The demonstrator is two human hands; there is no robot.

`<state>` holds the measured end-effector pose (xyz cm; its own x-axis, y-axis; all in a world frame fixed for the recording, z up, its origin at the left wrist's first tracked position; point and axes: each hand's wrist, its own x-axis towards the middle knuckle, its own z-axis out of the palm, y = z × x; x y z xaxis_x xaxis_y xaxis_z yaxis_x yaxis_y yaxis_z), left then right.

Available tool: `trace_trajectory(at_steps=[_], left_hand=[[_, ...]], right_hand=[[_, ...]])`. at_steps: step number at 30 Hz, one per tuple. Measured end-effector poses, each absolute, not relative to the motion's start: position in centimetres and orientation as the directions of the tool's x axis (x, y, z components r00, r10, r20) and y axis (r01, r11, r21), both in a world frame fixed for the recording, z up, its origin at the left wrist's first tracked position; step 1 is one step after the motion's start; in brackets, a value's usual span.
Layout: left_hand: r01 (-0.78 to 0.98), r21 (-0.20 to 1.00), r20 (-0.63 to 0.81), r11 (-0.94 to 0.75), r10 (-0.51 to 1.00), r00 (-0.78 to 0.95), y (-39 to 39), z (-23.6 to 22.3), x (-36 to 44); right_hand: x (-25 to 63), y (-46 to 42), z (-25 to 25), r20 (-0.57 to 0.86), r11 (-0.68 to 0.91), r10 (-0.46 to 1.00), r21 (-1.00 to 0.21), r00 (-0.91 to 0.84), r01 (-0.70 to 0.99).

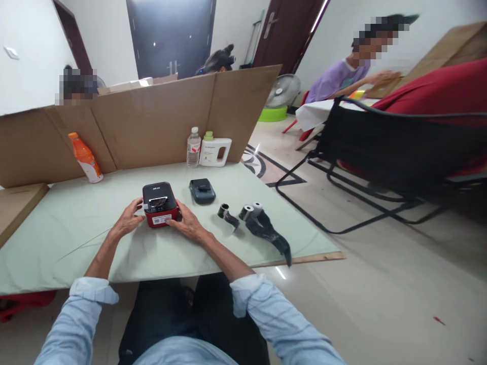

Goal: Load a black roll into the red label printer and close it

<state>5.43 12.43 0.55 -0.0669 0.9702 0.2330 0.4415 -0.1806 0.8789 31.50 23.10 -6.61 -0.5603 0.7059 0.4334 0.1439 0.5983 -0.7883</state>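
A red and black label printer (160, 203) sits on the pale green tabletop between my two hands. My left hand (129, 217) grips its left side, and my right hand (187, 220) grips its right side with the thumb at the front lower corner. A white label with print is stuck low on the printer's front. To the right of it lies a smaller dark grey device (203, 191). Further right are a small dark ribbon roll (224, 210) with a loose tail and two larger ribbon rolls (247, 212) whose black film trails towards the table's front edge.
An orange bottle (85, 158), a clear water bottle (194, 148) and a white jug (214, 152) stand along the cardboard partition (160, 126). A flat cardboard box (19, 208) lies at the left. Beyond the table, a black folding chair (384, 137) and a seated person are at the right.
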Motion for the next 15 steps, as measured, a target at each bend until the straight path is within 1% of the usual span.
trace_trajectory(at_steps=[2, 5, 8, 15], left_hand=[[0.440, 0.881, 0.239, -0.176, 0.967, -0.092, 13.0, 1.0, 5.0], [0.501, 0.846, 0.277, -0.180, 0.952, -0.127, 13.8, 1.3, 5.0], [0.569, 0.798, 0.321, -0.198, 0.939, -0.123, 14.5, 1.4, 5.2], [0.634, 0.751, 0.347, -0.183, 0.927, -0.143, 15.7, 1.6, 5.5]], right_hand=[[31.6, 22.7, -6.7, 0.450, 0.632, 0.682, -0.759, -0.576, 0.156], [31.7, 22.2, -6.9, 0.451, 0.654, 0.678, -0.730, -0.580, 0.198], [31.7, 22.2, -7.0, 0.449, 0.661, 0.678, -0.719, -0.581, 0.215], [31.7, 22.2, -6.9, 0.441, 0.664, 0.684, -0.706, -0.581, 0.247]])
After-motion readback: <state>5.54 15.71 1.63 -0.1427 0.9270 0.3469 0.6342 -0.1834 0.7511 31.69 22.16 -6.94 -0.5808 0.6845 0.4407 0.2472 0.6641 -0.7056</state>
